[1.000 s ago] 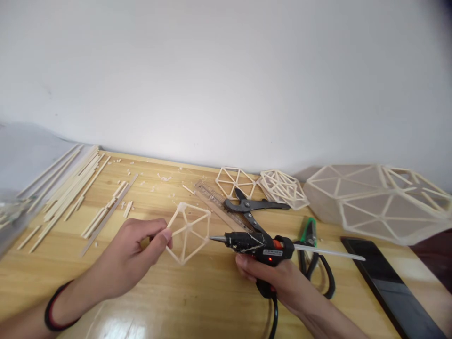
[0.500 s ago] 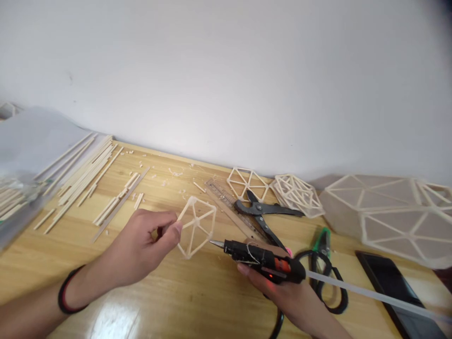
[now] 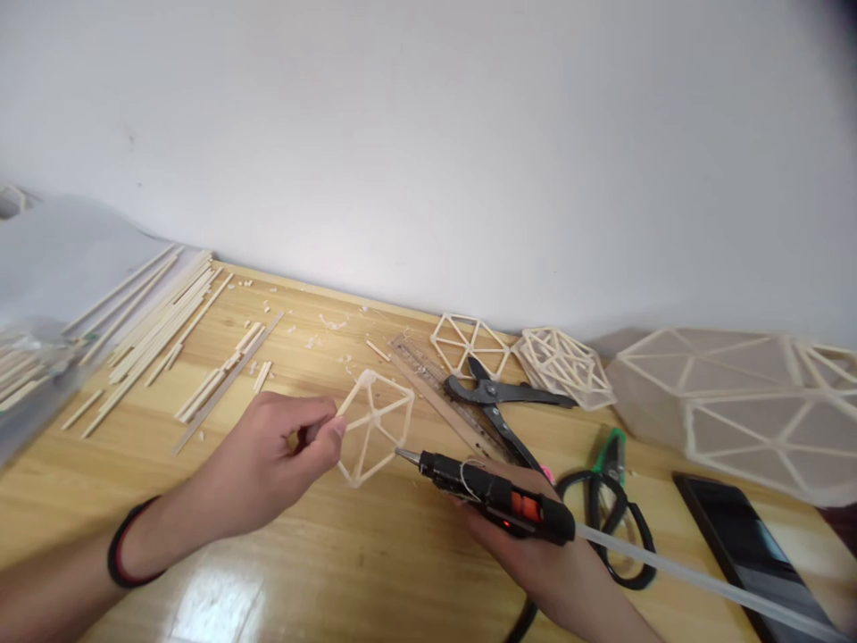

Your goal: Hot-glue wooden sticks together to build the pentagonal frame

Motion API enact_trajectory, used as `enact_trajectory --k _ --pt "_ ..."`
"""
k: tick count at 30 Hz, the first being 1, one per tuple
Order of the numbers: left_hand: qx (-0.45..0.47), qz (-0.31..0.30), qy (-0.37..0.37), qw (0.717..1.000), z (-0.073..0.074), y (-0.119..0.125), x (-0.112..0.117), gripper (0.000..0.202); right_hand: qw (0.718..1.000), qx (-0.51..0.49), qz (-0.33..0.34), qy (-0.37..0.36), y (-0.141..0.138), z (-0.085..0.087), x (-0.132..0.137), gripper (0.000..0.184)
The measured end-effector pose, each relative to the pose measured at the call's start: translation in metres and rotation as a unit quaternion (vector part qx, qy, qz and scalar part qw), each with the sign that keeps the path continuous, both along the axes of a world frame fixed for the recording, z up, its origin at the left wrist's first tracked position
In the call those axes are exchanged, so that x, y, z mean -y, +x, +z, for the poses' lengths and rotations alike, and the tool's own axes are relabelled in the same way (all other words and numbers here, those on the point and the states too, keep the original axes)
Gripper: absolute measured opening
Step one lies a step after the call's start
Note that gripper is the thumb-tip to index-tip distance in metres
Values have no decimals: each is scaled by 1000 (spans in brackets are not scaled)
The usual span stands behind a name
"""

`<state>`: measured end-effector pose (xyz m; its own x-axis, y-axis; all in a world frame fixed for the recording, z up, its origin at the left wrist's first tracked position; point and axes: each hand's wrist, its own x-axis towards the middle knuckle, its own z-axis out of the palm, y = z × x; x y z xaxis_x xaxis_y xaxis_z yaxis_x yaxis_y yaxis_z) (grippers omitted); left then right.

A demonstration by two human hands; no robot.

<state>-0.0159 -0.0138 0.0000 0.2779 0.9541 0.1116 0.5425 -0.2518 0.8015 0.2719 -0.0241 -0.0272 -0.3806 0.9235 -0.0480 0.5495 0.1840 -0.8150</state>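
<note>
Pinching light, fragile stick hexagon frame (image 3: 376, 427) by corner, left hand (image 3: 274, 464); right hand (image 3: 536, 558) gripping glue gun (image 3: 495, 496), nozzle beside frame.

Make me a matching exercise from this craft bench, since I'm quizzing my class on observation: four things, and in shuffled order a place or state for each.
Things:
1. small stick hexagon
2. glue gun
3. black pliers
4. phone

Places or states:
A. lying on the ruler
B. flat on the table at far right
C. pinched by the left hand
D. gripped in the right hand

Pairs: 1-C, 2-D, 3-A, 4-B
</note>
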Motion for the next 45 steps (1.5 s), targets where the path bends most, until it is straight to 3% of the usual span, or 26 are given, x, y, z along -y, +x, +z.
enact_trajectory --k 8,19,28,35,45 --pt "-26 -3 38 999 0 0 -1 39 999 17 -23 16 0 -3 -2 22" --pt "-39 -15 85 996 -1 1 0 37 999 37 -3 33 -10 4 -5 36" --pt "-53 -47 139 988 -6 3 1 35 1000 27 0 -2 -5 -4 -3 27" --pt "-73 -50 179 980 -8 2 2 34 998 26 26 52 -6 -6 -3 29" --pt "-77 -55 175 980 -8 2 1 34 993 66 64 69 -4 -3 -2 29"
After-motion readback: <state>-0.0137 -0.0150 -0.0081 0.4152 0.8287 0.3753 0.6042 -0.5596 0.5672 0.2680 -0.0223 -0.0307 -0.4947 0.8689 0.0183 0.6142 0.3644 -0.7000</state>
